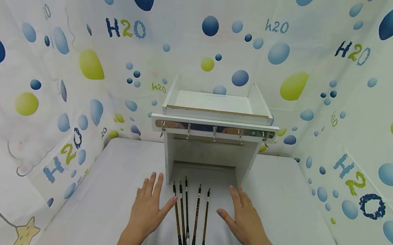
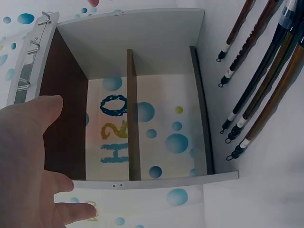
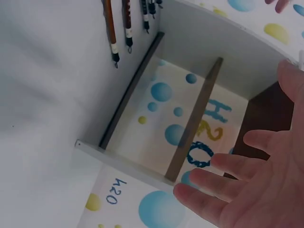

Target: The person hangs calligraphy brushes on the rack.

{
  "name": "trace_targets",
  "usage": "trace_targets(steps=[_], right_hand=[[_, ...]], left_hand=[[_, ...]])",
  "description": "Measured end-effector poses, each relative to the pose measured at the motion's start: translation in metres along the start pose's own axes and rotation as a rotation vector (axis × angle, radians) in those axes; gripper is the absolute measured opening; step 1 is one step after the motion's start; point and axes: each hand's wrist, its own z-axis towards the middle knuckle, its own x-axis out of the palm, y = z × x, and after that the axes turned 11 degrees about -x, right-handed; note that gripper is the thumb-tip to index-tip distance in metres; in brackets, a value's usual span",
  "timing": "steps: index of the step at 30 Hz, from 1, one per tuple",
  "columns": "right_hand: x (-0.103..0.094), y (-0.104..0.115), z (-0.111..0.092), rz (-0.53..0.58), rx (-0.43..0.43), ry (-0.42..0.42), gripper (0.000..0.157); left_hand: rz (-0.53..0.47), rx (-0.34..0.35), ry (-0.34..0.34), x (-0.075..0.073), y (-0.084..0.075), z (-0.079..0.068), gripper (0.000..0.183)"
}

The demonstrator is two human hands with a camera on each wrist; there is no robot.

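Holding nothing, my left grip [image 1: 149,206] and my right grip [image 1: 244,219] are both wide, fingers straight and thumbs turned in toward each other. Between them lie five brushes [image 1: 196,217] on the counter [image 1: 121,162], just in front of the white shelf [image 1: 214,123] that stands toward the far edge.

As I judge it, the likeliest trouble is on my left: seen from the head, my thumb overlaps the leftmost brush [image 1: 178,217], and I cannot tell whether it touches. Bringing that hand down or inward could push this brush into its neighbours, since round handles roll easily and the three on the left crowd together at their lower ends. Picking one of these might drag another along. Reaching too far forward, my fingertips could knock the shelf or catch the hooks [image 1: 214,133] along its front rail.

Each brush has its long axis running from the near edge toward the far edge, with the hanging loops [image 2: 219,60] pointing at the shelf. The left three slant, loop ends toward the counter's left edge; the right two run nearly straight. So they fan out at the loops. The opposite ends run out of view at the bottom, so I cannot make out the bristles.
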Motion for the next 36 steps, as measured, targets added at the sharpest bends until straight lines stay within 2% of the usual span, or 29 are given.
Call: trace_targets(steps=[9, 16, 20, 28, 36], right_hand=[[0.007, 0.007, 0.000, 0.061, 0.030, 0.025, 0.082], [0.016, 0.010, -0.002, 0.129, 0.052, 0.056, 0.085], [0.023, 0.013, -0.003, 0.148, 0.064, 0.078, 0.086], [0.031, 0.020, -0.004, 0.198, 0.076, 0.098, 0.088], [0.040, 0.022, -0.005, 0.229, 0.071, 0.116, 0.086]], left_hand=[[-0.076, -0.039, 0.002, 0.008, -0.002, 0.009, 0.084], [-0.135, -0.041, -0.038, 0.014, -0.002, 0.018, 0.081], [-0.203, -0.045, -0.072, 0.017, -0.004, 0.024, 0.077], [-0.299, -0.006, -0.154, 0.016, -0.010, 0.044, 0.073], [-0.394, -0.022, -0.183, 0.009, -0.018, 0.067, 0.067]])
